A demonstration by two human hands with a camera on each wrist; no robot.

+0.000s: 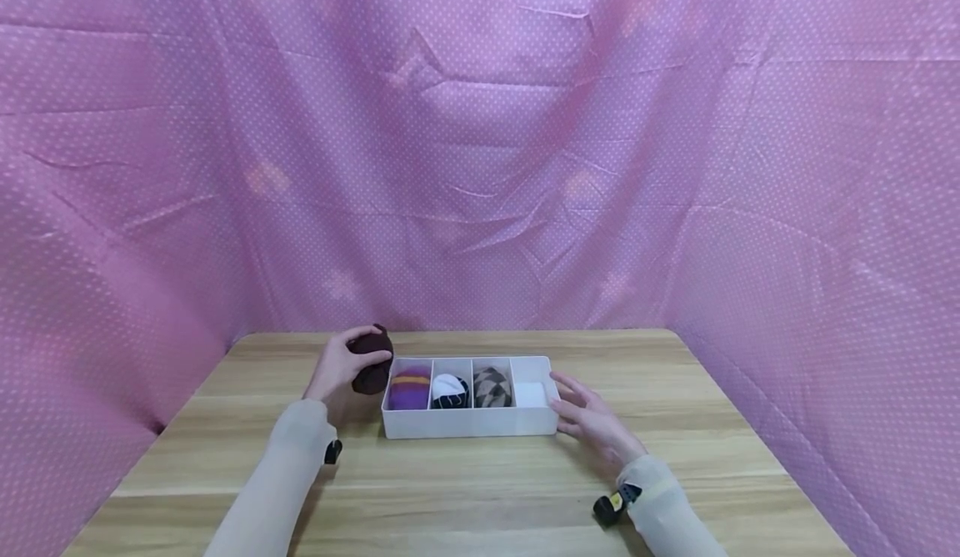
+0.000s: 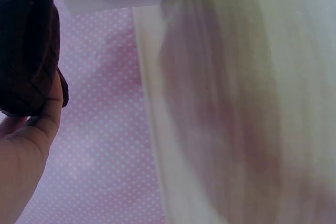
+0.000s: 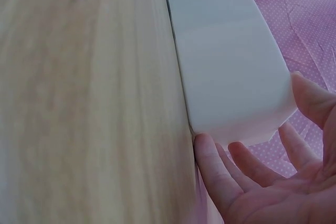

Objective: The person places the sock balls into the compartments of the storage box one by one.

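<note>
A dark brown rolled sock [image 1: 372, 367] is in my left hand [image 1: 336, 367], gripped between thumb and fingers just off the box's left end. In the left wrist view, the brown sock [image 2: 26, 51] shows its folded layers. The white divided box [image 1: 468, 424] stands on the table. From left to right it holds a purple rolled sock [image 1: 409, 390] with an orange stripe, a white and black sock [image 1: 450, 391] and a brown checkered sock [image 1: 492, 388]. At the box's right end, my right hand [image 1: 596, 425] rests its spread fingertips [image 3: 205, 142] against the wall.
The wood-grain table [image 1: 465, 490] stretches around the box on all sides. Pink dotted cloth [image 1: 480, 165] hangs behind the table and along both sides. Each wrist carries a small black camera, such as the right wrist's camera [image 1: 611, 507].
</note>
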